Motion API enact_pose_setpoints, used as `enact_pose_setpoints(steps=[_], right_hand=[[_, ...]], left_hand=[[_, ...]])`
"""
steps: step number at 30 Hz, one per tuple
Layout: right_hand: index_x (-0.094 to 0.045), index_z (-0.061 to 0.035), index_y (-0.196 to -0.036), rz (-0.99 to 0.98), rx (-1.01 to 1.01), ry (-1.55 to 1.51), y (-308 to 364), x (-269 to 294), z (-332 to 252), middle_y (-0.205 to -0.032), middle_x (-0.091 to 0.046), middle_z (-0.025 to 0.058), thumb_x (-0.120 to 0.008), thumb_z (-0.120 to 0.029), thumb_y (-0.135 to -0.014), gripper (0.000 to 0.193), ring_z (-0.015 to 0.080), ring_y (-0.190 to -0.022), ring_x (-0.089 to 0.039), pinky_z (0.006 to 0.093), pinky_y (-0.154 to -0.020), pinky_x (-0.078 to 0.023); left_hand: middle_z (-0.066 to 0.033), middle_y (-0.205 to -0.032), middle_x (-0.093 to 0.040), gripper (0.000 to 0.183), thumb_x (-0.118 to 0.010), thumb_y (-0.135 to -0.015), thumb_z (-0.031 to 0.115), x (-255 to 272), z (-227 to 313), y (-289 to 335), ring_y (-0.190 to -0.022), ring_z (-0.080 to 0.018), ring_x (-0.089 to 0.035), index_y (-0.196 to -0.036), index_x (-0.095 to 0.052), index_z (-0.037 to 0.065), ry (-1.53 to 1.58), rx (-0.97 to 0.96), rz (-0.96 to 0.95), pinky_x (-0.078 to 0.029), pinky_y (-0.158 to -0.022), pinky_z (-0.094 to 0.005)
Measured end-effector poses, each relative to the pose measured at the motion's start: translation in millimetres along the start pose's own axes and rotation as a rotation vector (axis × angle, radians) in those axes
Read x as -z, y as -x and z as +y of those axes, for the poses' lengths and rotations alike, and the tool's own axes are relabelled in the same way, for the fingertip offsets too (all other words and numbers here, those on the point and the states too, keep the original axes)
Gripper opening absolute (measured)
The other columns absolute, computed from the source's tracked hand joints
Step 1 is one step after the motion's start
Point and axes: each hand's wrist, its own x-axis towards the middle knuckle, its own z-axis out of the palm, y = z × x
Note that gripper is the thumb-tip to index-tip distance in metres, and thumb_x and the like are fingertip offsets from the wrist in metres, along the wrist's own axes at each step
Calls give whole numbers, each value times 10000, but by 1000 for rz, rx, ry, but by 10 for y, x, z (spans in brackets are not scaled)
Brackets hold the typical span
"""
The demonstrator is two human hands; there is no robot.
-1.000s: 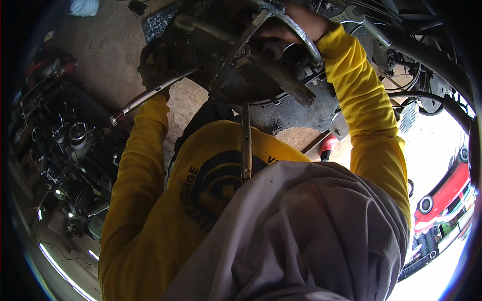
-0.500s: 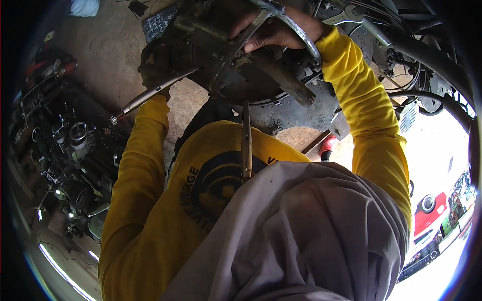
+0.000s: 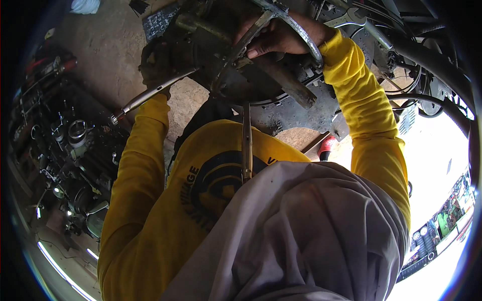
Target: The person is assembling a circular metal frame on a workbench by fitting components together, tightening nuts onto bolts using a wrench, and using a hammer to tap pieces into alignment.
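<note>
A dark, greasy metal assembly (image 3: 271, 125) with a broad plate and curved bars fills the top middle. My right hand (image 3: 288, 37) reaches under a curved metal bar (image 3: 301, 32), fingers bent and thumb pressed near a small fitting; what they grip is hidden. Beside a thick round metal stub (image 3: 296, 90), the hand stays inside the frame. My left hand (image 3: 154, 65) is at the assembly's left side, in deep shadow, so its fingers do not show. A steel shaft with a toothed end (image 3: 145, 98) slants across my left wrist. Another metal bar (image 3: 246, 143) points toward my chest.
A large open-end wrench (image 3: 351, 18) lies at the upper right, near thick hoses and cables (image 3: 442, 103). Dark engine parts (image 3: 75, 145) crowd the left side. A dark patterned slab (image 3: 159, 22) and a white bag (image 3: 85, 6) rest on the floor beyond.
My right hand has shifted slightly to the right and its fingers are more tucked in. The red vehicle at the far right has gone from view. My left hand looks still.
</note>
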Motion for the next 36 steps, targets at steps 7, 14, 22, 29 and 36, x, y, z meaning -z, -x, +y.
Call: enact_pose_setpoints(steps=[7,14,22,29,36], right_hand=[[-671,-56,-1222,68,69,155,31,-16,-57,-1217,-667,173,-762,-313,-886,433,333,-1112,-622,431,-993,-492],[-662,-49,-1232,183,152,301,43,-66,-32,-1258,-640,189,-772,-308,-871,458,349,-1134,-605,444,-1001,-484],[-652,-86,-1273,27,-36,240,-63,-86,-14,-1078,-736,74,-784,-188,-873,434,157,-998,-657,316,-946,-506],[-665,-57,-1201,103,100,105,-1,-76,-2,-1131,-689,120,-774,-229,-872,387,247,-1029,-638,376,-927,-512],[-665,-109,-1264,-16,-23,67,-82,-75,-3,-1019,-736,55,-810,-282,-849,472,189,-974,-656,335,-935,-502]], left_hand=[[-146,-1083,-676,509,-740,-857,173,-11,-8,-2,-825,-313,-708,-1338,-591,98,0,6,-2,-593,-677,-396],[-146,-1078,-677,519,-743,-853,173,-11,-21,17,-814,-313,-710,-1344,-589,100,-8,7,0,-594,-667,-397],[-145,-1072,-679,530,-746,-849,172,-9,-15,14,-802,-312,-713,-1350,-586,102,-11,9,-5,-595,-656,-399],[-145,-1066,-681,540,-749,-846,172,-4,-22,26,-791,-312,-714,-1355,-584,103,-17,12,-6,-596,-646,-400],[-144,-1061,-682,550,-752,-842,172,-22,-59,54,-780,-312,-716,-1360,-582,105,-32,26,-8,-597,-637,-401]])
